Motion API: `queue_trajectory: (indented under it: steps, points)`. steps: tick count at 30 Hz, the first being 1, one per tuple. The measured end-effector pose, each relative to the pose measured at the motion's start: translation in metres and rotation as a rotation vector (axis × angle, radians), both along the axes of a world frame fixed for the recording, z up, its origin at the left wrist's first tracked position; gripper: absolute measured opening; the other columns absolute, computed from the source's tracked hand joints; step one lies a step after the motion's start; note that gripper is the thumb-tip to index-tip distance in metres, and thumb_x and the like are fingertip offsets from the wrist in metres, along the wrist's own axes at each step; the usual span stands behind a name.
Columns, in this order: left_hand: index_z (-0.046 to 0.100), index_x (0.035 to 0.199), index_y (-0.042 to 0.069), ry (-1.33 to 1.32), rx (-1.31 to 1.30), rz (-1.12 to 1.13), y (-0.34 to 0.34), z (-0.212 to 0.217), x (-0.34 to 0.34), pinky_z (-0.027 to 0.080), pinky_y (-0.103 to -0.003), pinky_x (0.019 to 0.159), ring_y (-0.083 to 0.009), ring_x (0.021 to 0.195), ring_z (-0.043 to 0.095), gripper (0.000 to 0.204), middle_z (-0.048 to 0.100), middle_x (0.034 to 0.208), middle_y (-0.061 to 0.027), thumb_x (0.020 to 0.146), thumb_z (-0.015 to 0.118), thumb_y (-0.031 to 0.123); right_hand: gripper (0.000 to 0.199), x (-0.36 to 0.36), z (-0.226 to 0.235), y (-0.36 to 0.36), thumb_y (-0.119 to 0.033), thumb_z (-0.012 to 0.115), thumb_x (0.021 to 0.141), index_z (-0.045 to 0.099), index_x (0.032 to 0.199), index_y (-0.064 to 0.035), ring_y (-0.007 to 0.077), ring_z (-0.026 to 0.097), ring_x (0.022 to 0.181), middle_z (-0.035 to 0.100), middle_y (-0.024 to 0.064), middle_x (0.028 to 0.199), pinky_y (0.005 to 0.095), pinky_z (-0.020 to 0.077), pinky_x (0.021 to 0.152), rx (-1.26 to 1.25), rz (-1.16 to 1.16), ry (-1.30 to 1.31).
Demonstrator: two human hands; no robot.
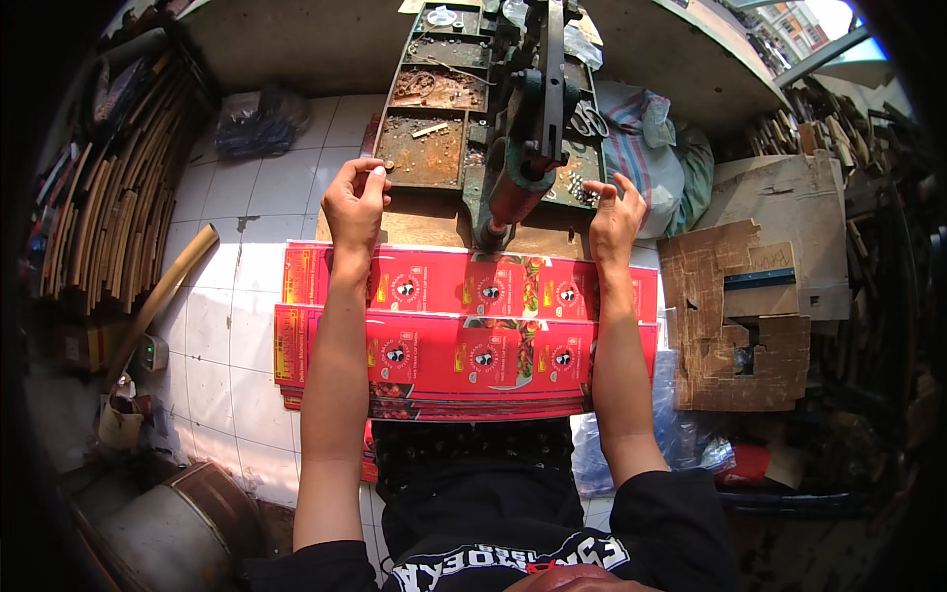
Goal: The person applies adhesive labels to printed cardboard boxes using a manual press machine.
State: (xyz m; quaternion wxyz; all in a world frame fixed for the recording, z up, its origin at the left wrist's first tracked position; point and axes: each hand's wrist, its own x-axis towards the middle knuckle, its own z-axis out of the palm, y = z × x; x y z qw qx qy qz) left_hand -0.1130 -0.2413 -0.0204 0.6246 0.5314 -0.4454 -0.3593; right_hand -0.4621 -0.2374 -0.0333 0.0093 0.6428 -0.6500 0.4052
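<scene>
Red printed sheets point(444, 350) lie stacked across my front, the upper ones offset from those beneath. Above their far edge stands a green metal hand press point(518, 192), its lower tip just over the sheets. My left hand point(355, 207) is closed in a pinch at the near left corner of a compartmented metal tray point(424, 148); a small round piece point(388, 166) shows at its fingertips. On the other side, my right hand point(618, 222) has bent fingers, thumb and forefinger apart, beside small silvery pieces point(572, 185) in the tray. Both forearms pass over the sheets.
Stacked brown boards point(109, 197) lean at the far left, near a cardboard tube point(168, 291). Torn cardboard point(700, 326) lies at the right, below a striped sack point(631, 138). A metal drum point(187, 523) stands at the lower left. Scissors handles point(589, 120) show behind the press.
</scene>
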Motion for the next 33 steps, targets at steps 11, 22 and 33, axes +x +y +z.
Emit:
queue_trajectory:
  steps: [11,22,33]
  points:
    - [0.067,0.1,0.0,0.022,-0.01,0.007,-0.0005,0.0005,-0.002,0.051,-0.021,0.059,-0.0071,0.068,0.061,0.012,0.066,0.078,-0.0039,0.092,0.063,0.008,0.058,-0.0025,0.0017,0.0007,-0.052,0.03,0.104,0.077,0.101,-0.018,0.0368,0.043,0.124,0.053,0.0182,0.131,0.046,0.0297,0.108,-0.027,0.026,0.013]
    - [0.066,0.103,-0.001,0.017,0.009,-0.004,0.0007,0.0023,-0.0015,0.051,-0.021,0.061,-0.0082,0.069,0.06,0.015,0.065,0.079,-0.0049,0.093,0.062,0.01,0.057,-0.0009,0.0011,-0.0005,-0.052,0.03,0.104,0.076,0.104,-0.0178,0.0367,0.043,0.125,0.052,0.0192,0.133,0.046,0.0305,0.108,-0.022,0.002,-0.032]
    - [0.066,0.102,-0.001,0.003,0.003,0.01,0.0003,0.0017,0.0005,0.051,-0.021,0.059,-0.0084,0.068,0.061,0.014,0.066,0.079,-0.0053,0.093,0.062,0.008,0.057,0.0022,0.0023,0.0001,-0.046,0.032,0.105,0.076,0.095,-0.0122,0.0371,0.048,0.117,0.057,0.02,0.123,0.0449,0.0341,0.104,-0.081,-0.04,-0.055]
